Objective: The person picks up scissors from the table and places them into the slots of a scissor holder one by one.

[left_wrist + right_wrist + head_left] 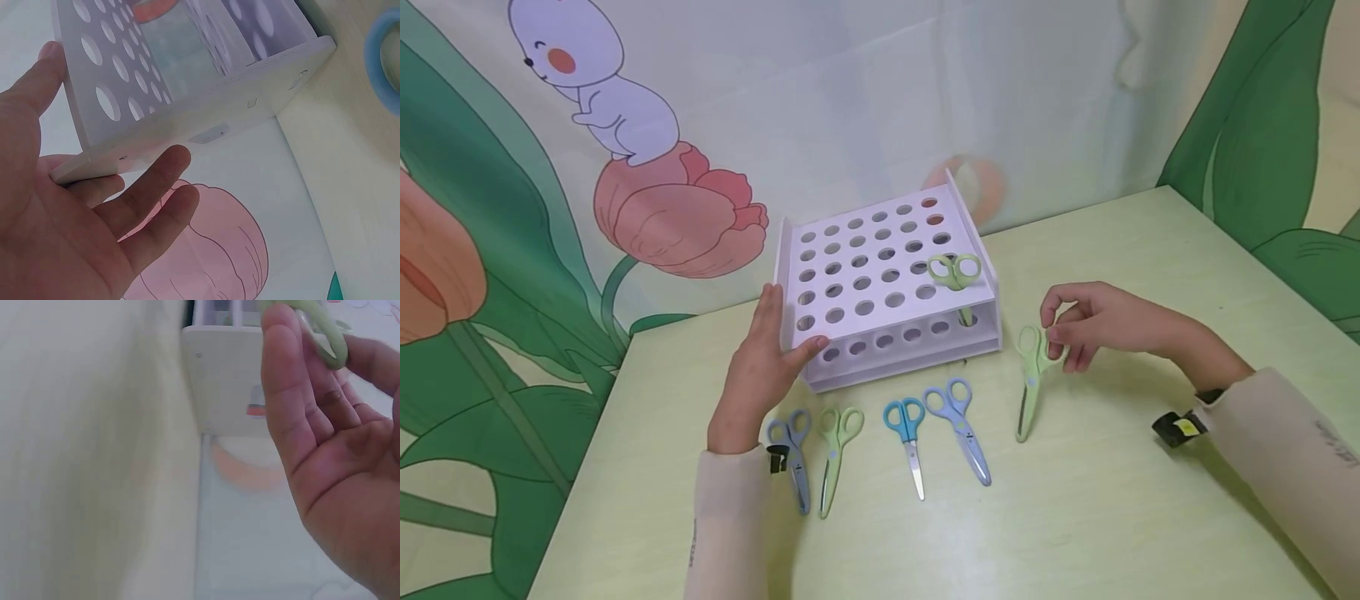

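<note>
My left hand (758, 367) rests on the left front corner of a white rack (880, 258) with rows of round holes. Its thumb lies over the front edge; the other fingers stretch along the side panel, as the left wrist view also shows. To the right of the rack, my right hand (1086, 325) pinches light green scissors (1032, 379) by a handle loop, blades pointing down. In the right wrist view only that green loop (328, 337) shows, at the fingertips. Another pair of green scissors (955, 271) stands in a hole at the rack's right front corner.
In front of the rack lie grey-blue scissors (792, 458), green scissors (837, 458), bright blue scissors (906, 437) and light blue scissors (961, 429), all on the pale table (1075, 517). A printed curtain (850, 92) hangs right behind the rack.
</note>
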`<act>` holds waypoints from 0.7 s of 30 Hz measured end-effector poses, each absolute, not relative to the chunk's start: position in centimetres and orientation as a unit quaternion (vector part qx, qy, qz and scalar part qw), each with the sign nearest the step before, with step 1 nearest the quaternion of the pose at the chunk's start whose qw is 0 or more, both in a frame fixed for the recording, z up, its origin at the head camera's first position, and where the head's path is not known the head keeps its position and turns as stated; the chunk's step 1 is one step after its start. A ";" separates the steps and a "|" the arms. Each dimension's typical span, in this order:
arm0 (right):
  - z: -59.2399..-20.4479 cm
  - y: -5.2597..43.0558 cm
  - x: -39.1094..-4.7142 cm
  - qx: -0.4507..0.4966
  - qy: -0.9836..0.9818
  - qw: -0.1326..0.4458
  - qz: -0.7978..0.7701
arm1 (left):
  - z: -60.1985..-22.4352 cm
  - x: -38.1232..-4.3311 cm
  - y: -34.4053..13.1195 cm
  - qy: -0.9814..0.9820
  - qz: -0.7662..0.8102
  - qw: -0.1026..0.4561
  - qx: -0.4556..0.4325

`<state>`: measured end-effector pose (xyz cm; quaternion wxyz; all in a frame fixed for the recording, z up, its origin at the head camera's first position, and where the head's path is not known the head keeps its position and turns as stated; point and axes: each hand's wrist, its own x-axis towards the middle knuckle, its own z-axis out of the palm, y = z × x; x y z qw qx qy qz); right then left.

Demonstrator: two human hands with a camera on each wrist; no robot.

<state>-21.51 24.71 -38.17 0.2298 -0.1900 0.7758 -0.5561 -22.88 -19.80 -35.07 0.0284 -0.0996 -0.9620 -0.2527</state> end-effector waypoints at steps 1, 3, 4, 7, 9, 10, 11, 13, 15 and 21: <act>-38.0 24.7 -21.4 -0.196 0.770 0.224 -0.564 | -35.1 -22.9 -19.8 -0.962 -0.253 0.029 -0.100; -37.6 24.8 -21.3 -0.205 0.766 0.217 -0.569 | -35.1 -22.9 -19.8 -0.962 -0.253 0.029 -0.101; -37.4 24.8 -21.3 -0.206 0.767 0.216 -0.568 | -35.1 -22.9 -19.8 -0.962 -0.252 0.030 -0.101; -36.9 24.7 -21.1 -0.198 0.773 0.216 -0.563 | -35.0 -22.9 -19.8 -0.962 -0.252 0.027 -0.098; -36.5 24.6 -21.0 -0.190 0.778 0.212 -0.560 | -35.1 -22.9 -19.8 -0.963 -0.252 0.026 -0.097; -36.4 24.5 -21.0 -0.188 0.781 0.208 -0.558 | -35.1 -22.9 -19.8 -0.962 -0.253 0.025 -0.095; -36.2 24.5 -20.9 -0.186 0.784 0.204 -0.556 | -35.1 -22.9 -19.8 -0.962 -0.254 0.025 -0.095; -36.0 24.5 -20.8 -0.184 0.790 0.193 -0.552 | -35.1 -22.9 -19.9 -0.962 -0.254 0.025 -0.096; -35.8 24.5 -20.7 -0.184 0.793 0.183 -0.551 | -35.1 -22.9 -19.9 -0.961 -0.255 0.027 -0.098; -35.4 24.5 -20.3 -0.180 0.796 0.163 -0.554 | -35.0 -22.9 -19.8 -0.961 -0.257 0.030 -0.102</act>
